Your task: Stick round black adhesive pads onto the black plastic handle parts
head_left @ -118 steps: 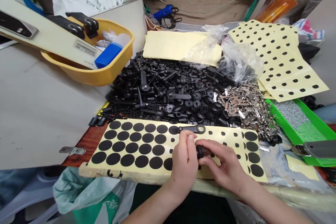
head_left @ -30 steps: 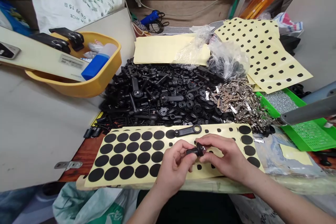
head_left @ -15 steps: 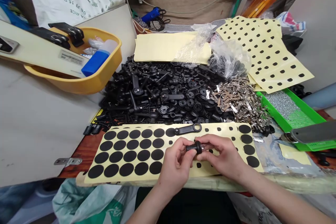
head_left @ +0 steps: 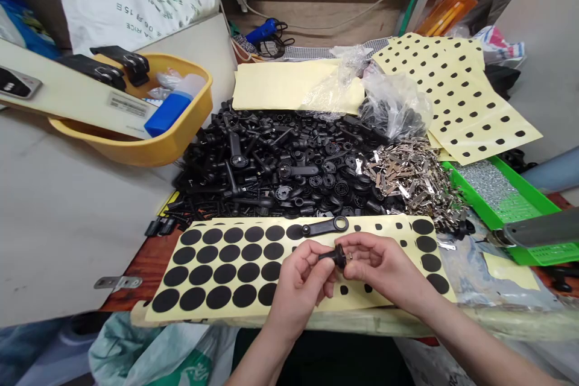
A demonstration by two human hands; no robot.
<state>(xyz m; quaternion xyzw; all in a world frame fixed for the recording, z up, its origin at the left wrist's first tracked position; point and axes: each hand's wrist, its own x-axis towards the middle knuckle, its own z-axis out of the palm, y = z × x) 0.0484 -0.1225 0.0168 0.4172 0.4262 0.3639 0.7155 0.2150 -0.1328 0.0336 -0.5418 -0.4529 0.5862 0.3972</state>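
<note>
Between my two hands is a small black plastic part (head_left: 337, 255) with a shaft on the left and a round flange on the right. My left hand (head_left: 304, 280) is closed around its shaft. At the flange, my right hand (head_left: 384, 268) pinches the other side, where a small metal tip shows near the fingers. Just beyond the hands a black crank arm (head_left: 324, 227) with a ring at one end lies on a yellow sheet of black round stickers (head_left: 224, 274). Both hands are above this sheet, and they cover part of it.
A heap of black plastic parts (head_left: 289, 157) lies behind the sheet. To its right are a pile of metal clips (head_left: 407, 175) and a green tray (head_left: 511, 211) of tiny silvery pieces. A yellow basket (head_left: 190, 126) hangs at the left; more sticker sheets (head_left: 470, 96) lie at the back right.
The black part has turned slightly in my fingers, its flange now angled more toward me. Both hands stay in nearly the same place. The whole view has shifted a little.
</note>
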